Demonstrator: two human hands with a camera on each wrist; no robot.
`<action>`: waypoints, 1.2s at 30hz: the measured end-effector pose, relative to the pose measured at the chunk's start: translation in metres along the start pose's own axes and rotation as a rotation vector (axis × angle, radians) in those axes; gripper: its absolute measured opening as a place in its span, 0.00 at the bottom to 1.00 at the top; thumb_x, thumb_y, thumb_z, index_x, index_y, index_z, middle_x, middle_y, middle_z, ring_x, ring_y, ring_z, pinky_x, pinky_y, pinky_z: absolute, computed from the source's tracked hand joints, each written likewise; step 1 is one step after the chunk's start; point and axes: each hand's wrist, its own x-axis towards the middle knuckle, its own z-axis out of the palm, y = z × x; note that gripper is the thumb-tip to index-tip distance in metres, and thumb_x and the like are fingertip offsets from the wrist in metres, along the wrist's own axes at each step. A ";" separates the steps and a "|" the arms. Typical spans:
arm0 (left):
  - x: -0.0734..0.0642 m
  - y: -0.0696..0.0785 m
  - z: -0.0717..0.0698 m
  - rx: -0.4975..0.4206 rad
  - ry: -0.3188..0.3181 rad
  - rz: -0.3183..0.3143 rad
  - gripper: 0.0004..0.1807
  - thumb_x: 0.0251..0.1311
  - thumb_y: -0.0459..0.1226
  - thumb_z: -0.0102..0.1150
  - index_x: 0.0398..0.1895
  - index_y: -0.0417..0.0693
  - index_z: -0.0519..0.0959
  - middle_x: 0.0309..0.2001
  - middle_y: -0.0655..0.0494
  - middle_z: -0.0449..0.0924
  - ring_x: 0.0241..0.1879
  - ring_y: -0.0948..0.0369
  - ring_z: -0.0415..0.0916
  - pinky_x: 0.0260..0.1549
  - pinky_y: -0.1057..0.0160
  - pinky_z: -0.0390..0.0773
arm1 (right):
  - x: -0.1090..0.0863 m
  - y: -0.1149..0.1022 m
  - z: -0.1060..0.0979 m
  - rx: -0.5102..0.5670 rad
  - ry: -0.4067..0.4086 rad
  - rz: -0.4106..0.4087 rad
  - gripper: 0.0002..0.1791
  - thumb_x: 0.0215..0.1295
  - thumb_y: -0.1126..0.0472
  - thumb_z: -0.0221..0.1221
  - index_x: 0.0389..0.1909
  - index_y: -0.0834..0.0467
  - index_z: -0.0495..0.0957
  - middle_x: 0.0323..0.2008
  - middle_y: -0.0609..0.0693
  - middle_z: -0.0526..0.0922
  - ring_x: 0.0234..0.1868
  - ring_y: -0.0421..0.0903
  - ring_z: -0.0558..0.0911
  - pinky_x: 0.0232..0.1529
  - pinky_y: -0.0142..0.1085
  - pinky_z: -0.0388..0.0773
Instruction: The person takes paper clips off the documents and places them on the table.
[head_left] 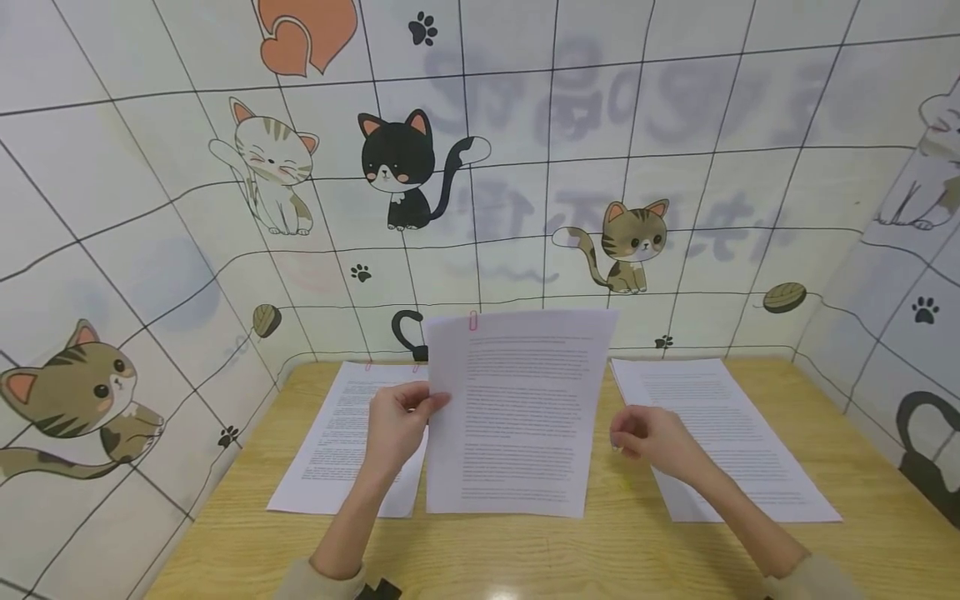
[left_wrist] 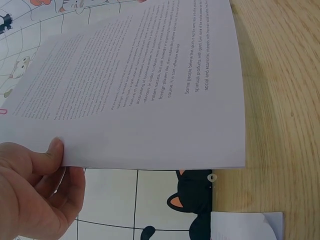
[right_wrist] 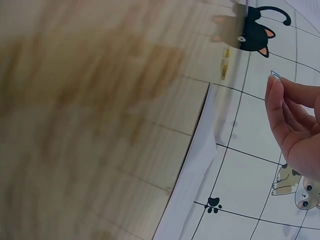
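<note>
My left hand [head_left: 397, 421] pinches the left edge of a printed paper sheet [head_left: 521, 417], thumb in front and fingers behind, and holds it upright above the table. A pink paper clip [head_left: 473, 321] sits on the sheet's top edge, toward the left. To the right of the sheet and apart from it is my right hand [head_left: 656, 437], its thumb and fingertips pinched together. In the right wrist view a small blue paper clip [right_wrist: 275, 74] pokes out from those fingertips; the rest of it is hidden by them.
On the wooden table [head_left: 495, 550], a stack of printed paper [head_left: 337, 450] lies to the left, with pink clips at its top edge. Another printed stack [head_left: 720, 442] lies to the right, partly behind my right hand. A tiled wall with cartoon cats [head_left: 397, 167] rises behind the table.
</note>
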 end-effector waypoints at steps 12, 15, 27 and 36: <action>0.001 -0.001 0.002 -0.005 -0.009 -0.002 0.04 0.57 0.26 0.70 0.36 0.38 0.89 0.31 0.49 0.88 0.27 0.59 0.76 0.24 0.69 0.70 | -0.002 0.012 0.001 -0.067 -0.125 0.015 0.03 0.62 0.72 0.64 0.32 0.64 0.78 0.23 0.49 0.79 0.22 0.45 0.77 0.22 0.32 0.74; 0.001 -0.001 0.002 -0.015 -0.011 0.003 0.04 0.57 0.27 0.70 0.36 0.38 0.89 0.31 0.49 0.88 0.27 0.59 0.77 0.25 0.69 0.71 | -0.002 0.014 0.002 -0.051 -0.146 0.017 0.04 0.60 0.72 0.64 0.31 0.63 0.78 0.22 0.49 0.79 0.22 0.45 0.77 0.22 0.32 0.73; -0.001 -0.003 0.003 -0.025 -0.017 -0.009 0.04 0.57 0.28 0.70 0.36 0.37 0.89 0.31 0.49 0.88 0.28 0.60 0.79 0.26 0.69 0.73 | 0.000 0.016 0.003 -0.163 -0.144 0.001 0.04 0.59 0.68 0.66 0.29 0.59 0.80 0.25 0.45 0.80 0.26 0.39 0.74 0.25 0.31 0.71; -0.002 -0.002 0.003 -0.023 -0.021 -0.010 0.04 0.57 0.28 0.70 0.36 0.38 0.89 0.31 0.49 0.87 0.28 0.60 0.77 0.26 0.69 0.72 | 0.001 0.019 -0.002 -0.199 -0.120 -0.020 0.03 0.61 0.67 0.67 0.32 0.59 0.82 0.28 0.44 0.82 0.30 0.39 0.77 0.29 0.33 0.74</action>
